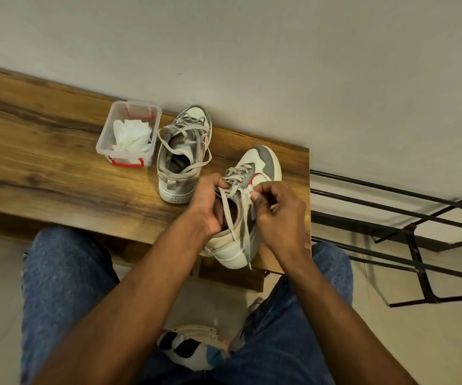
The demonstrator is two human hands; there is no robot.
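My left hand (pixel 206 202) grips the sneaker (pixel 260 166) at its opening. The fingers (pixel 218 181) are curled over the top eyelets, and the heel of the hand sits against the collar. My right hand (pixel 279 215) is on the other side of the sneaker. Its fingertips (pixel 254 194) are pressed together and pinch the lace (pixel 225 208) just above the upper eyelets. One strand of that lace runs slack across the sneaker's opening to its heel. Another strand hangs down over the sneaker's side and past its sole.

The sneaker stands upright on the wooden worktop (pixel 43 151), close to the worktop's right corner. Its grey toe cap points away from me towards the wall, and its heel sits at the near edge.

The second sneaker (pixel 182 154) stands just to the left of the sneaker and a little further back, apart from it. Its laces lie loose in wide loops over the opening. Beyond that one, further left of the sneaker, sits a clear plastic box (pixel 104 140) with red latches, with crumpled white tissue (pixel 132 134) inside. To the right of the sneaker, off the worktop's end, a black metal rack (pixel 418 226) stands on the floor. My knees in blue jeans (pixel 63 273) are below the sneaker, on the near side.
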